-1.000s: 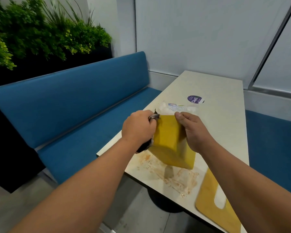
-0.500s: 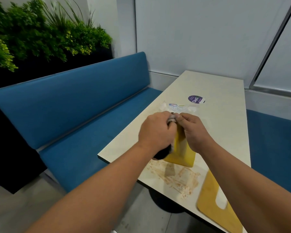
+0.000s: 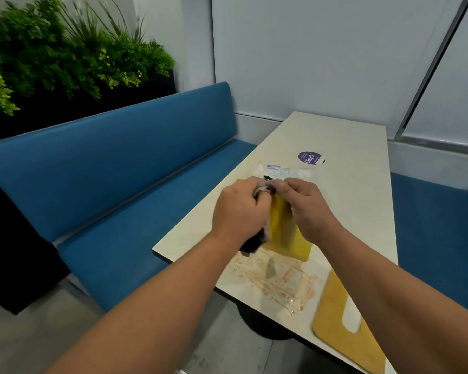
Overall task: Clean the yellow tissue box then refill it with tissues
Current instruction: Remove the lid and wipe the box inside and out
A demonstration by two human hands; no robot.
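Note:
The yellow tissue box (image 3: 287, 233) stands tilted on the white table (image 3: 357, 201), mostly covered by both hands. My left hand (image 3: 238, 214) grips a dark and white cloth (image 3: 251, 245) and presses it against the box's left face. My right hand (image 3: 305, 209) grips the box at its top right edge. The box's flat yellow lid (image 3: 335, 317) with a slot lies at the table's near right corner. A clear plastic pack of tissues (image 3: 284, 171) lies just beyond the hands.
Brown smeared stains (image 3: 278, 282) cover the table in front of the box. A round purple sticker (image 3: 310, 157) sits farther along the table. A blue bench (image 3: 114, 168) runs along the left, with green plants (image 3: 65, 55) behind it.
My left hand has moved with the cloth from the box's left edge across its face toward my right hand. The box is now more hidden behind the hands.

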